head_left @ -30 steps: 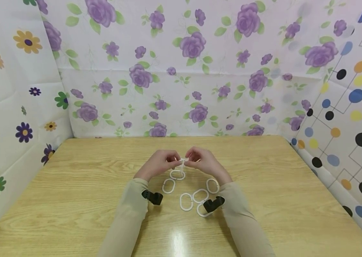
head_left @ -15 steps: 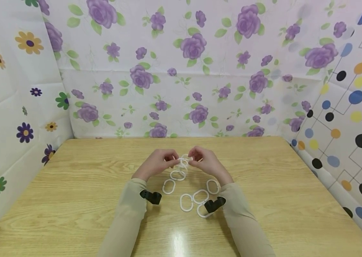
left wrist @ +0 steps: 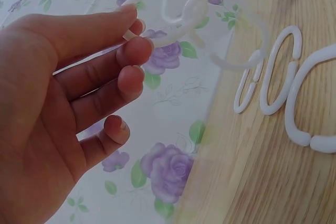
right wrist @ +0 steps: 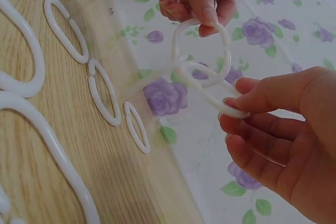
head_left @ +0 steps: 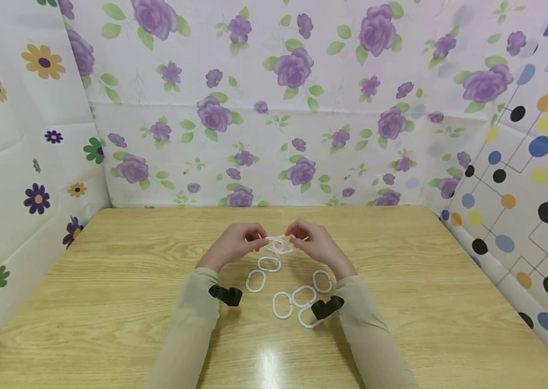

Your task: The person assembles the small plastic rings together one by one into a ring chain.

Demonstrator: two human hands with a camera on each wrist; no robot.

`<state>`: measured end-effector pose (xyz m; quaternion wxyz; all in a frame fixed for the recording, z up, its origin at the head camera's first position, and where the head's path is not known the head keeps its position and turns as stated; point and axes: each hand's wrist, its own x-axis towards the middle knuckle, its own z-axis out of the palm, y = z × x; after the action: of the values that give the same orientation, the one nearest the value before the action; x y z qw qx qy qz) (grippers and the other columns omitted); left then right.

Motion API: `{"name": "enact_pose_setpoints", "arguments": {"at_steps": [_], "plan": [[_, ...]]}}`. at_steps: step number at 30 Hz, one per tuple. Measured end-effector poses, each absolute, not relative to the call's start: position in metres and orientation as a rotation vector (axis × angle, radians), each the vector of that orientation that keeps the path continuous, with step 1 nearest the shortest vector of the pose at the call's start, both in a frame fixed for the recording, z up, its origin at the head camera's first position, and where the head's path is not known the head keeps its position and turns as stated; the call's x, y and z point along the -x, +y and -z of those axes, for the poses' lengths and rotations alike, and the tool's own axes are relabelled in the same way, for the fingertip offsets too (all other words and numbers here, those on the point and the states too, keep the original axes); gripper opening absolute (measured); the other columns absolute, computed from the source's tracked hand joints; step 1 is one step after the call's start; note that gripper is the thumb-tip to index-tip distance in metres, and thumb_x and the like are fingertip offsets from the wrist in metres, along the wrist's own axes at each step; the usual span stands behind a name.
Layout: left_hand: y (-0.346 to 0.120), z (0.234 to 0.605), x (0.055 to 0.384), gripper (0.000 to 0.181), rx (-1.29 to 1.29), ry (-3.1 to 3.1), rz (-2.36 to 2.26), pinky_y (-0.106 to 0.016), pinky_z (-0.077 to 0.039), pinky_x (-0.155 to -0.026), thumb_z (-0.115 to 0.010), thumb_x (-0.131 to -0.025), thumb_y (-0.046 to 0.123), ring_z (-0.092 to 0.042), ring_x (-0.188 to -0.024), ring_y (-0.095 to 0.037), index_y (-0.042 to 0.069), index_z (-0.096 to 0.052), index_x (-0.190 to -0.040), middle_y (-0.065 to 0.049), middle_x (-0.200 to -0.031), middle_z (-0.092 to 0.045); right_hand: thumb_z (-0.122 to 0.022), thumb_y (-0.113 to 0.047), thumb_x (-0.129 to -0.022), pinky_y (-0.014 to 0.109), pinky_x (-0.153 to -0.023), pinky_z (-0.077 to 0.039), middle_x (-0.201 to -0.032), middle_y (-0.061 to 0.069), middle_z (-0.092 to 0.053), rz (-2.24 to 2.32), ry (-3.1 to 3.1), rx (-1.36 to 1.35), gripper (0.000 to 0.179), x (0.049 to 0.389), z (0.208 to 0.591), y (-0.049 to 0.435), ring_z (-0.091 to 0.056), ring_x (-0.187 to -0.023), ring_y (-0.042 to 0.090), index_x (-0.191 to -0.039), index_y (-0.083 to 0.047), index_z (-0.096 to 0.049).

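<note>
My left hand (head_left: 237, 243) pinches a white oval plastic chain link (left wrist: 163, 41) between thumb and index finger. My right hand (head_left: 315, 246), opposite, pinches a second white link (right wrist: 207, 97) by its end. These two links pass through each other, held above the table toward its far side. A third white link (left wrist: 231, 65), blurred, hangs from the group; how it joins cannot be made out. The other left fingers are loosely bent in the left wrist view. Small gaps show in the sides of the loose links.
Several loose white links lie on the wooden table (head_left: 133, 302): one link (head_left: 248, 282) by the left wrist, another link (head_left: 266, 270) beyond it, and a cluster with a link (head_left: 274, 305) near the right wrist. Patterned cloth (head_left: 254, 146) walls the back and sides.
Both hands have drawn slightly apart. The links between them, bunched and mostly hidden by the fingers a second ago, now stretch out visibly. Loose links on the table have stayed put.
</note>
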<state>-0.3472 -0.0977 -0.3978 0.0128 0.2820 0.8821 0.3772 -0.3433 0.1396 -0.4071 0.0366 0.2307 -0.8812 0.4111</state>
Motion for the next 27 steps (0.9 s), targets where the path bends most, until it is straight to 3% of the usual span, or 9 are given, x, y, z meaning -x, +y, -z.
{"name": "enact_pose_setpoints", "arguments": {"at_steps": [6,13,20,27], "plan": [[-0.098,0.399,0.347,0.01,-0.906,2.728,-1.164,-0.026,-0.044,-0.059,-0.064,-0.095,0.024,-0.055,-0.065,-0.013,0.014,-0.068,-0.097,-0.013,-0.08,-0.068,-0.057,0.0,-0.094,0.03,-0.077,-0.053,-0.102,0.014,-0.07,-1.286,-2.695,-0.731,0.016,0.343,0.406,0.141,-0.067,-0.091,0.023,-0.107,-0.004,-0.065],[-0.097,0.402,0.348,0.008,-0.922,2.681,-1.135,-0.028,-0.045,-0.062,-0.065,-0.094,0.021,-0.055,-0.065,-0.013,0.014,-0.068,-0.097,-0.01,-0.077,-0.067,-0.058,-0.003,-0.094,0.025,-0.071,-0.051,-0.103,0.014,-0.07,-1.281,-2.676,-0.716,0.014,0.343,0.406,0.141,-0.067,-0.089,0.024,-0.106,-0.004,-0.066],[-0.094,0.404,0.348,0.033,-0.865,2.628,-1.091,-0.029,-0.048,-0.065,-0.059,-0.097,0.036,-0.06,-0.069,-0.021,0.006,-0.069,-0.093,-0.002,-0.073,-0.063,-0.058,-0.007,-0.096,0.032,-0.077,-0.053,-0.103,0.009,-0.071,-1.242,-2.639,-0.722,0.013,0.341,0.403,0.141,-0.068,-0.09,0.021,-0.105,-0.008,-0.068],[-0.086,0.407,0.35,0.034,-0.911,2.642,-1.013,-0.027,-0.044,-0.063,-0.055,-0.099,0.035,-0.053,-0.062,-0.013,0.005,-0.068,-0.088,-0.001,-0.068,-0.061,-0.058,-0.008,-0.096,0.031,-0.076,-0.049,-0.102,0.008,-0.072,-1.234,-2.616,-0.712,0.014,0.338,0.398,0.139,-0.067,-0.091,0.022,-0.106,-0.009,-0.067]]}}
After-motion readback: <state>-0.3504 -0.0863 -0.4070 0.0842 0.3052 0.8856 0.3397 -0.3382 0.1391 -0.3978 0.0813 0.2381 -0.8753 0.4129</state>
